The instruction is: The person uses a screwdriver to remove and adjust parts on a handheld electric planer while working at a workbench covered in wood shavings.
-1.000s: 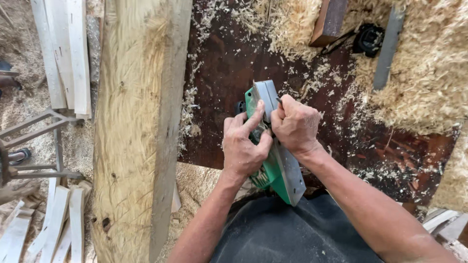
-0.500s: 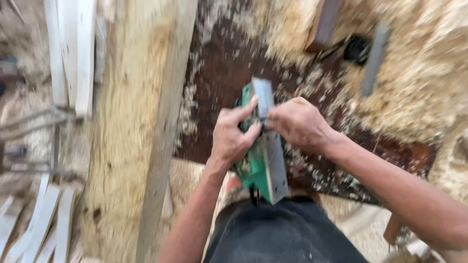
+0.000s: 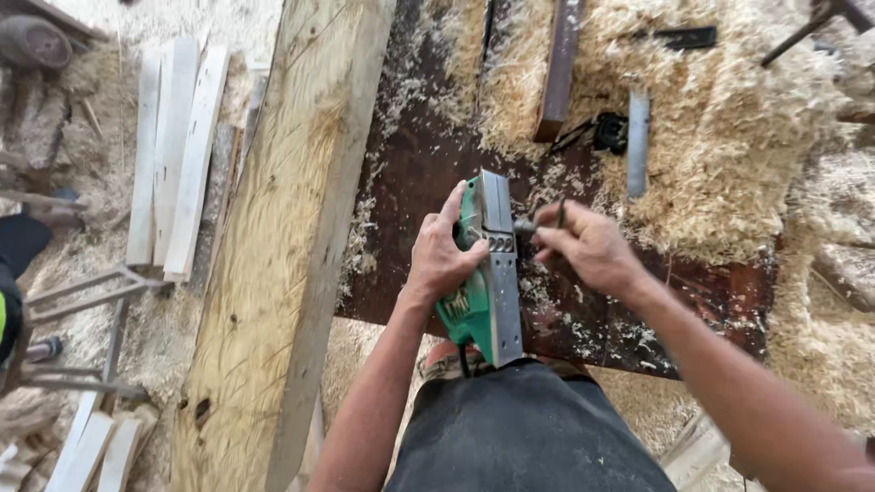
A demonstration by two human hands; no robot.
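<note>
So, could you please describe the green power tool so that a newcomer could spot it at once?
Find the dark workbench strewn with shavings, right of the big rough plank. At its near edge the left hand steadies a green electric planer on its side, the only green thing there, its grey metal sole facing right.

Packages: none. Signs: none. Screens: none. Labels: one possible item, a small pale marking patch (image 3: 458, 303) on the green plastic body of the electric hand planer (image 3: 483, 273), centre of the frame, just below the left hand; its shape and colours are too small to make out.
</note>
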